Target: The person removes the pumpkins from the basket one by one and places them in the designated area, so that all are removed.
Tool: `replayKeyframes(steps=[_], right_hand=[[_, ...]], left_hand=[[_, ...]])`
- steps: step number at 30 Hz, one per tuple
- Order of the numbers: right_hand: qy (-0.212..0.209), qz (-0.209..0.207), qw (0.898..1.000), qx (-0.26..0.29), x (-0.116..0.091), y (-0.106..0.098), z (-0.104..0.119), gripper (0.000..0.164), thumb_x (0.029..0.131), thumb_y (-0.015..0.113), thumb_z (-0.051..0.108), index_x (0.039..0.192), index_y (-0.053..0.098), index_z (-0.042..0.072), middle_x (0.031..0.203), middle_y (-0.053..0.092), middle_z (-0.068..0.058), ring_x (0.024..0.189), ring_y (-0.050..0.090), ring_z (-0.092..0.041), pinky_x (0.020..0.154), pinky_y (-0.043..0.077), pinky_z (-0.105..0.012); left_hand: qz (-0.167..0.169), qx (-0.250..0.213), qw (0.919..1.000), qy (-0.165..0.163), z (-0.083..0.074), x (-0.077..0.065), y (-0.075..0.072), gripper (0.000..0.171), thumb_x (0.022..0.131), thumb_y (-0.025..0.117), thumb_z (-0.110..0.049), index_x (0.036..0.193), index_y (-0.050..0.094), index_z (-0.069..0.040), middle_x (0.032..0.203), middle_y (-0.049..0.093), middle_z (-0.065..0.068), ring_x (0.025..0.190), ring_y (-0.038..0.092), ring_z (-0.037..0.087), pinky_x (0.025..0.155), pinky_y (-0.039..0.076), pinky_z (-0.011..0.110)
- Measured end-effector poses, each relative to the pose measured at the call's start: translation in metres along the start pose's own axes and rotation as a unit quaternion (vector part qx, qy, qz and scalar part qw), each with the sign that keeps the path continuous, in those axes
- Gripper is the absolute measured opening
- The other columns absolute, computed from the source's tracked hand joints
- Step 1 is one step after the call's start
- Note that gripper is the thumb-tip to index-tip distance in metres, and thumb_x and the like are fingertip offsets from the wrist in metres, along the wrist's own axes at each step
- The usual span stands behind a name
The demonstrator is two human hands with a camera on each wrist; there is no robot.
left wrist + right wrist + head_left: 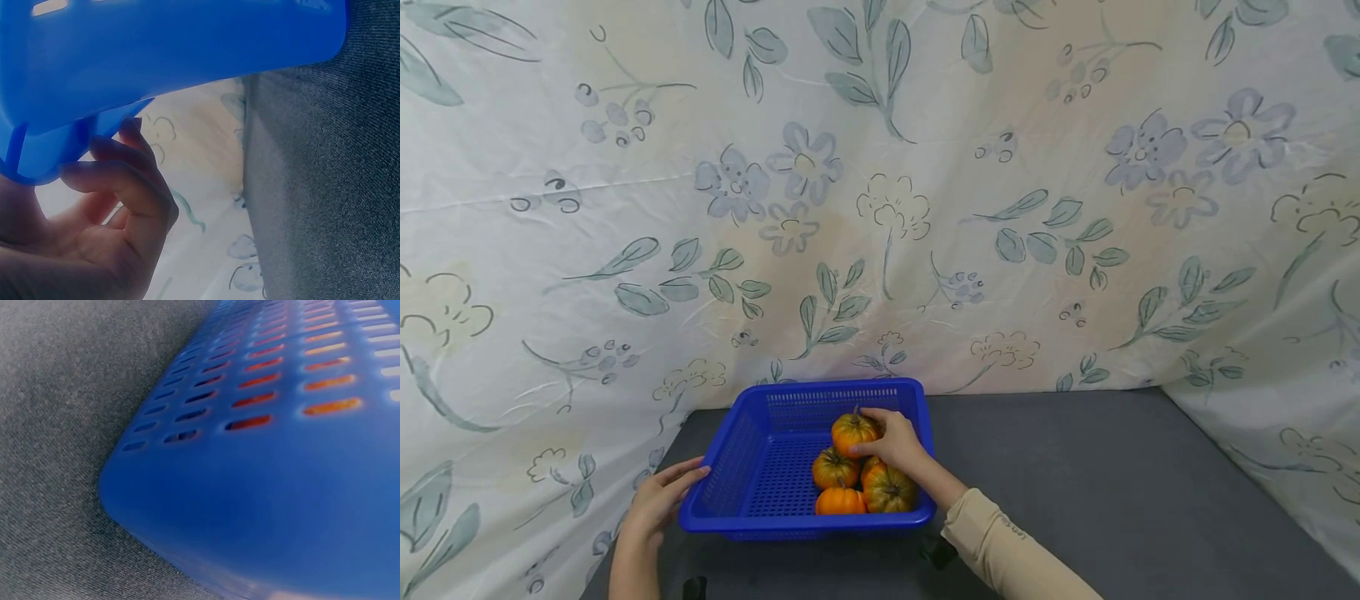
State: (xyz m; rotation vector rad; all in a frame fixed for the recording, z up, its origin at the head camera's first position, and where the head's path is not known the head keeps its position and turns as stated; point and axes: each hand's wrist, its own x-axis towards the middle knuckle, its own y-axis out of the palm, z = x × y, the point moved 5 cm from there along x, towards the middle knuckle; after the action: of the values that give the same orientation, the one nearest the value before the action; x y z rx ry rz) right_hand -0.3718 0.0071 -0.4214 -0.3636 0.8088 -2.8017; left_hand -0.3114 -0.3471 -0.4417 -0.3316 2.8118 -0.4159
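A blue plastic basket [752, 524] with slotted walls lies on the dark table, small orange-and-green pumpkins heaped in its right half. My right hand [901, 446] reaches in over the right wall and grips the rearmost pumpkin [848, 433], thumb at its front and fingers behind. Close below it are a greenish pumpkin [891, 492], a plain orange pumpkin [840, 502] and a striped pumpkin [833, 471]; another is mostly hidden. At the left rim my left hand [655, 500] holds the basket, its bent fingers [112, 178] under the lip in the left wrist view.
The dark grey table [1075, 483] extends to the right of the basket. A floral cloth [925, 208] hangs behind and along both sides. Only the basket's outer wall [219, 494] and the table show in the right wrist view, orange showing through the slots.
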Motion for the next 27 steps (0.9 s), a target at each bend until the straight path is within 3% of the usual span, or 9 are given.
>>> replayKeyframes(steps=[12,27], right_hand=[[-0.007,-0.005,1.000,0.028,-0.001,-0.008,0.002,0.067,0.079,0.082,0.018,0.138,0.054,0.001,0.139,0.055,-0.019,0.126,0.055,-0.038,0.101,0.047,-0.050],[-0.024,0.001,0.994,0.111,-0.007,-0.031,0.007,0.067,0.083,0.078,0.011,0.141,0.048,0.000,0.146,0.048,-0.020,0.137,0.046,-0.036,0.109,0.041,-0.047]], left_hand=[[0.011,-0.020,0.9997,0.002,0.001,-0.002,0.000,0.077,0.087,0.074,-0.037,0.144,0.042,0.004,0.091,0.066,-0.015,0.079,0.066,0.004,0.072,0.058,0.028],[0.014,-0.017,0.9998,0.003,0.001,0.000,0.000,0.078,0.086,0.074,-0.038,0.144,0.042,0.003,0.092,0.066,-0.015,0.081,0.066,0.004,0.073,0.058,0.029]])
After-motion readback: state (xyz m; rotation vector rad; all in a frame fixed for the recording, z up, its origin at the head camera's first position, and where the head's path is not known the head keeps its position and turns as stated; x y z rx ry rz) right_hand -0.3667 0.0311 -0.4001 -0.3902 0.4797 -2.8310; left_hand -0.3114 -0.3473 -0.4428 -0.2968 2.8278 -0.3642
